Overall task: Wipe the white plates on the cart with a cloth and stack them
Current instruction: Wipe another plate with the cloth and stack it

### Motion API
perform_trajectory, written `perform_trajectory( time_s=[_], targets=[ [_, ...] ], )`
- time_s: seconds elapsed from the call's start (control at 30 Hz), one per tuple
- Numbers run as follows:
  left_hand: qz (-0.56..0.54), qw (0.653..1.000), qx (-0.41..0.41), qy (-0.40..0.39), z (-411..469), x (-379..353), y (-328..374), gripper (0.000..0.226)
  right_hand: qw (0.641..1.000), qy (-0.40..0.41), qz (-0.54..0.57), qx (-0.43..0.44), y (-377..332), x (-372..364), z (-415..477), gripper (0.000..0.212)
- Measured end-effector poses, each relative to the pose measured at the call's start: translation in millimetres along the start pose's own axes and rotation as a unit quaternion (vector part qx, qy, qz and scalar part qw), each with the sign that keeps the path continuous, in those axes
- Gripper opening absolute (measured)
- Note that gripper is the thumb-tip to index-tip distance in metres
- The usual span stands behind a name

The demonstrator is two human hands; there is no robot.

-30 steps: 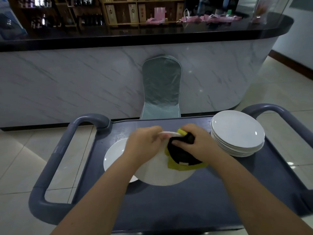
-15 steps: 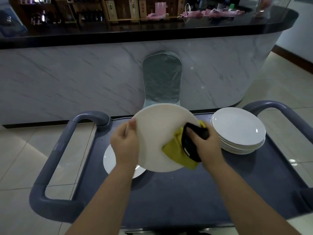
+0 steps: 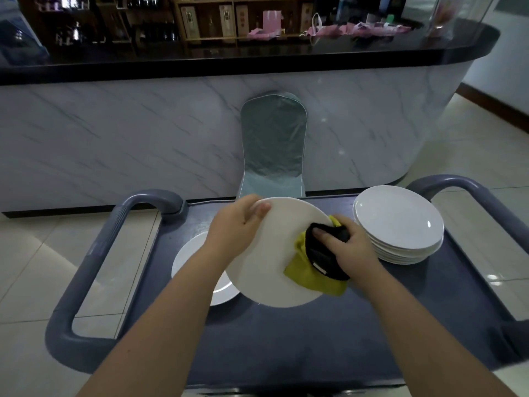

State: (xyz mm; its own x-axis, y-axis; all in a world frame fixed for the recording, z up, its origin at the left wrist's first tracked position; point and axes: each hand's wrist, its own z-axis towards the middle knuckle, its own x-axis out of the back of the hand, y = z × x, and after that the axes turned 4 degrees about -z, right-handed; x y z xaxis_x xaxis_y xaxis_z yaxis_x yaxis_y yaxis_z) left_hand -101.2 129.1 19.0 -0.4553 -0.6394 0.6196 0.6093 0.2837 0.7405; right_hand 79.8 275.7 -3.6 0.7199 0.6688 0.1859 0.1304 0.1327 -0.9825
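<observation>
The step in hand is the wiping itself. A white plate (image 3: 266,267) is held up off the cart (image 3: 286,339), tilted with its face toward the camera. The left hand (image 3: 234,227) grips its rim at about 11 o'clock, thumb on the near face and the fingers hidden behind. The right hand (image 3: 349,250) is curled round a bunched yellow-and-black cloth (image 3: 315,262) and presses it against the plate's face at about 3 o'clock, near the rim. A yellow corner of the cloth hangs past the edge toward 5 o'clock.

From the held plate, the stack (image 3: 398,222) of white plates sits on the cart at 2 o'clock, close to the right hand but apart from it. A lone plate (image 3: 194,267) lies flat on the cart at 8 o'clock, partly hidden under the left forearm and the held plate.

As a judgement, most of the face looks unreached by the cloth where it now sits, so the next move calls for sweeping it across toward 9 o'clock while the left hand steadies the rim. Whether the back needs a pass cannot be told. After that the plate has to be set on a pile — which of the two holds the wiped ones is not clear from this view. It should be lowered flat and centred, since a hard plate set off-centre could slide.
</observation>
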Motion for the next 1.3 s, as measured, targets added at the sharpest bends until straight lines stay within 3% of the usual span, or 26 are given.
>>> perform_trajectory(
  time_s=[0.13, 0.2, 0.27, 0.33, 0.4, 0.43, 0.5, 0.57, 0.63, 0.7, 0.73, 0.8, 0.83, 0.9, 0.97, 1.0, 1.1, 1.2, 1.3],
  targets=[
    [0.012, 0.993, -0.101, 0.061, 4, 4, 13, 0.038, 0.98, -0.082, -0.155, 0.095, -41, 17, 20, 0.017],
    [0.108, 0.969, -0.21, 0.078, 6, 1, 22, 0.039, 0.934, -0.127, -0.292, 0.161, -56, 10, 26, 0.013],
    [0.162, 0.945, -0.272, 0.085, 4, -4, 25, 0.039, 0.897, -0.125, -0.349, 0.239, -55, -4, 27, 0.02],
    [0.102, 0.969, -0.199, 0.108, 0, -2, 22, 0.035, 0.932, -0.053, -0.274, 0.231, -47, -9, 25, 0.02],
    [-0.075, 0.985, -0.044, 0.151, -3, 5, 16, 0.033, 0.986, -0.002, -0.112, 0.121, -37, -5, 20, 0.014],
    [-0.15, 0.974, 0.012, 0.168, -4, 7, 12, 0.032, 0.997, 0.004, -0.048, 0.068, -30, -5, 17, 0.012],
    [-0.145, 0.975, 0.025, 0.165, -2, 10, 7, 0.033, 0.998, 0.0, -0.05, 0.031, -18, -7, 17, 0.017],
    [0.004, 0.99, -0.066, 0.126, 2, 9, 2, 0.034, 0.985, -0.02, -0.155, 0.072, -17, -13, 25, 0.019],
    [0.152, 0.961, -0.205, 0.107, 8, 3, 0, 0.036, 0.942, -0.078, -0.273, 0.18, -26, -22, 35, 0.021],
    [0.167, 0.94, -0.271, 0.119, 14, 1, -3, 0.032, 0.919, -0.074, -0.29, 0.256, -33, -27, 44, 0.028],
    [0.117, 0.953, -0.239, 0.144, 16, 2, -3, 0.03, 0.936, -0.04, -0.252, 0.244, -34, -25, 46, 0.03],
    [-0.102, 0.97, -0.05, 0.217, 15, 5, -1, 0.025, 0.988, 0.047, -0.078, 0.128, -32, -21, 42, 0.02],
    [-0.209, 0.939, 0.051, 0.269, 13, 3, 0, 0.026, 0.996, 0.065, 0.034, 0.054, -23, -24, 37, 0.016],
    [-0.352, 0.842, 0.214, 0.348, 7, -14, 5, 0.027, 0.978, 0.091, 0.179, -0.054, -5, -47, 18, 0.019],
    [-0.421, 0.765, 0.333, 0.356, -3, -41, 4, 0.024, 0.959, 0.158, 0.214, -0.098, 8, -78, 5, 0.02],
    [-0.441, 0.743, 0.379, 0.332, -10, -56, -2, 0.026, 0.95, 0.194, 0.219, -0.109, 11, -88, 2, 0.018],
    [-0.518, 0.706, 0.452, 0.172, -30, -72, -26, 0.03, 0.957, 0.233, 0.147, -0.088, 22, -81, 8, 0.013],
    [-0.557, 0.662, 0.498, 0.066, -41, -53, -42, 0.051, 0.972, 0.222, -0.079, 0.02, 34, -48, 17, 0.019],
    [-0.636, 0.616, 0.464, 0.032, -39, -25, -29, 0.064, 0.912, 0.169, -0.302, 0.22, 44, -33, 21, 0.031]
  ],
)
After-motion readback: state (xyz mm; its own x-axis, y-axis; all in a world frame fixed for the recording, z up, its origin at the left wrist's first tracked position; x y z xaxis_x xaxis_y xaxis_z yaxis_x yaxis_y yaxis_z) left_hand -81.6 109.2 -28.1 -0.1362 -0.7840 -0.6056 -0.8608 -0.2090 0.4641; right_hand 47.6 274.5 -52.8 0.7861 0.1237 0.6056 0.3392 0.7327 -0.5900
